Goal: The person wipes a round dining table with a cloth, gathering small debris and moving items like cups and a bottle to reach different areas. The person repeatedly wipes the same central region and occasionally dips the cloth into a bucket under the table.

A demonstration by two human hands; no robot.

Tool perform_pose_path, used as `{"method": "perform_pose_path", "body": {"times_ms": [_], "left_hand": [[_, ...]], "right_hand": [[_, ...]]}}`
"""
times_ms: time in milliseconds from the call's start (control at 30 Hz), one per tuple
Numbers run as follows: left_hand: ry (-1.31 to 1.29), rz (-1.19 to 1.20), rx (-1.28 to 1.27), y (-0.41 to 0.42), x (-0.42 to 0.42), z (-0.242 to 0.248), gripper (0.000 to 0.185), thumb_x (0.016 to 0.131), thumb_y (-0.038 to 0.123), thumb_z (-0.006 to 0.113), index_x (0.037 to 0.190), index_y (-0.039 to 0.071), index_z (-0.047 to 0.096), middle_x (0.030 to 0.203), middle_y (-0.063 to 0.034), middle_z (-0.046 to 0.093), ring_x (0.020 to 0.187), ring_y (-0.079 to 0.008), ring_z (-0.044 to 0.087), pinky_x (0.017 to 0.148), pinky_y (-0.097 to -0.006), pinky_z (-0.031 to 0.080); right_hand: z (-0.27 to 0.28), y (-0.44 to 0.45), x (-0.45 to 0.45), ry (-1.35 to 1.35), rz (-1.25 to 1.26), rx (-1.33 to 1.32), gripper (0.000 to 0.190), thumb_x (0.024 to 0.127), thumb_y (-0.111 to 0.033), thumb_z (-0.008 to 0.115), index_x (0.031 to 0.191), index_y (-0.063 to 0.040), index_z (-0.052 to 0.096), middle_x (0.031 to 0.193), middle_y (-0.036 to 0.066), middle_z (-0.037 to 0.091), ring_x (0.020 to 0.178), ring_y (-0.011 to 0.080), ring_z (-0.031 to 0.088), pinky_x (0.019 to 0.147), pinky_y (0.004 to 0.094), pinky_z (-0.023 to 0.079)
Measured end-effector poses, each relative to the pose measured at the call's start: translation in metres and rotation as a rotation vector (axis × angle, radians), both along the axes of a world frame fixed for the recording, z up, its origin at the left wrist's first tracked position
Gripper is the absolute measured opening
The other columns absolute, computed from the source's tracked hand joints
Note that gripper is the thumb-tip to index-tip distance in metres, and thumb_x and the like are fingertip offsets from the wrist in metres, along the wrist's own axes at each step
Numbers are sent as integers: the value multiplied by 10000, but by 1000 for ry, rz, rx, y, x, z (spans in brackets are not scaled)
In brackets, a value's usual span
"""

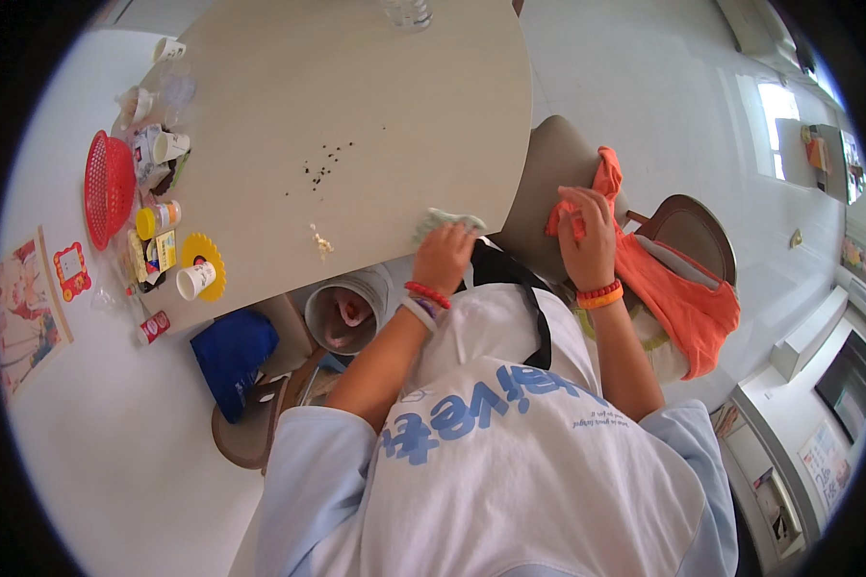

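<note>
My left hand (444, 261) presses a pale green-and-white cloth (447, 220) against the near edge of the beige table (404, 86). To its left on the tabletop sits a small pile of pale crumbs (322, 246). Farther in, many small dark bits (321, 170) lie scattered. My right hand (588, 238) hovers beyond the table's right edge, over a grey chair, with thumb and fingers apart. Behind it an orange garment (664, 303) drapes across the chairs; whether my fingers touch it is unclear.
Below the table edge stands a waste bin (346, 314) beside a chair with a blue cloth (237, 353). Along the table's left side are a red plastic basket (108, 189), paper cups (171, 147), a yellow-lidded jar (159, 218) and packets. A clear container (408, 13) stands at the far edge.
</note>
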State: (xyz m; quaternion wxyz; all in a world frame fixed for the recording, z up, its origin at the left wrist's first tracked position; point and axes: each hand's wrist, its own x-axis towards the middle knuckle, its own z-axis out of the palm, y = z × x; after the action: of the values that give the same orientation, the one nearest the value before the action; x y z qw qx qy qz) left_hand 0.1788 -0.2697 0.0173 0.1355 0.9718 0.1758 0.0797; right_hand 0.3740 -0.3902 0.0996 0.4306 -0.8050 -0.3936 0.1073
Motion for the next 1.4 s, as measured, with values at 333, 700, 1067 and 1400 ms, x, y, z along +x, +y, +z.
{"method": "perform_pose_path", "body": {"times_ms": [333,700,1067,1400], "left_hand": [[43,-136,34,2,23,1,287,792,153,563,1061,116,657,1105,-13,597,1010,-193,527,837,-345,471],[36,-112,23,23,-4,1,263,772,126,585,1019,140,674,1075,7,602,1001,-199,545,830,-356,486],[11,-173,50,38,-4,7,213,801,111,568,999,124,644,1215,12,590,1137,-193,530,968,-399,411],[-166,-246,-168,23,23,-9,236,780,62,568,1008,105,612,1140,-12,616,1084,-224,563,881,-365,478]], "right_hand": [[3,1,7,-43,-20,-26,293,817,30,554,1098,-44,593,1081,120,571,889,239,585,742,302,506],[-5,-15,18,40,-97,-9,297,803,34,563,1089,-42,592,1071,125,570,898,243,594,743,314,511],[-27,23,-15,188,96,-21,258,797,-2,575,1049,-52,596,1020,127,584,895,281,587,765,350,496],[-29,16,-8,247,49,-29,264,817,0,580,1078,-38,593,1033,116,580,911,250,598,756,323,525]]}}
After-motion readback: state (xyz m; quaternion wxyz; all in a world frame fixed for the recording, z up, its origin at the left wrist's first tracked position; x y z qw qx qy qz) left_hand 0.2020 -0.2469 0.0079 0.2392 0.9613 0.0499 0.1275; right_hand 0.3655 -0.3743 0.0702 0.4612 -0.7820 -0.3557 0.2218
